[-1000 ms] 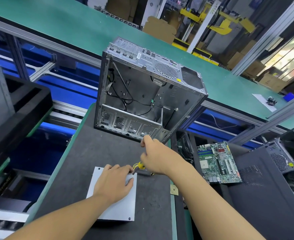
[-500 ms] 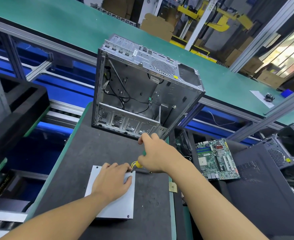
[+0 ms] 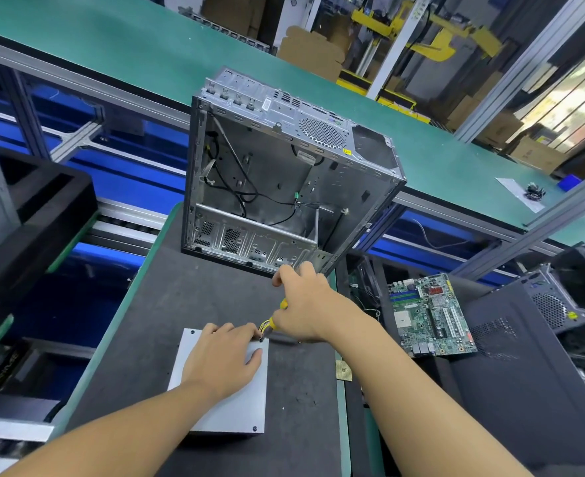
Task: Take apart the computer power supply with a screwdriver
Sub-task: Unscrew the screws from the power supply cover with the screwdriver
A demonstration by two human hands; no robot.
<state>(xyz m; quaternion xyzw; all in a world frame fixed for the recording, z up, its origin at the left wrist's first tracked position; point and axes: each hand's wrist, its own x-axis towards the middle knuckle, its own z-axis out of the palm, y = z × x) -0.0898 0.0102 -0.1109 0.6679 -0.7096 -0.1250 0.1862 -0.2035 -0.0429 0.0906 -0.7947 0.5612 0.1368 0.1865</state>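
Head view: left hand presses flat on power supply, right hand grips screwdriver.

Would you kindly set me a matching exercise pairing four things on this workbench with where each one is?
Things:
1. power supply
2. screwdriver
3. motherboard
4. computer case

Places:
A. upright at the far end of the dark mat
B. flat under the left hand
C. right of the mat
D. gripped in the right hand

Pairs: 1-B; 2-D; 3-C; 4-A.
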